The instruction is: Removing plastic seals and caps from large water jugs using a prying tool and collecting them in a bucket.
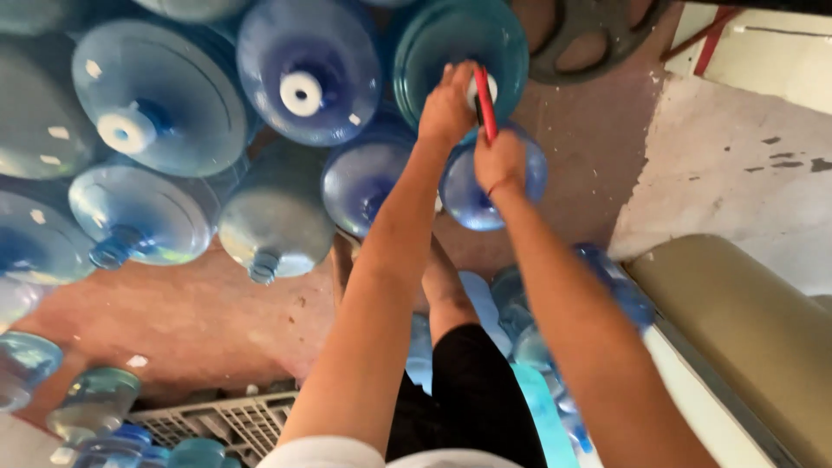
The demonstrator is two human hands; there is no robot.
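Observation:
I look straight down at many large blue water jugs on a reddish floor. My left hand (447, 106) grips the white-capped neck of a teal jug (433, 43). A thin red tool (485, 102) is held in my right hand (500, 162), and its tip rests against that same cap. Below my right hand stands another blue jug (529, 178). A capped blue jug (308, 69) stands just to the left.
Several more jugs, capped and uncapped, crowd the left side (156, 95). A grey plastic crate (230, 420) lies at the bottom left. A tan cushioned seat (737, 321) sits at the right. Smaller bottles (537, 347) lie by my leg. A dark wheel (589, 35) is at the top.

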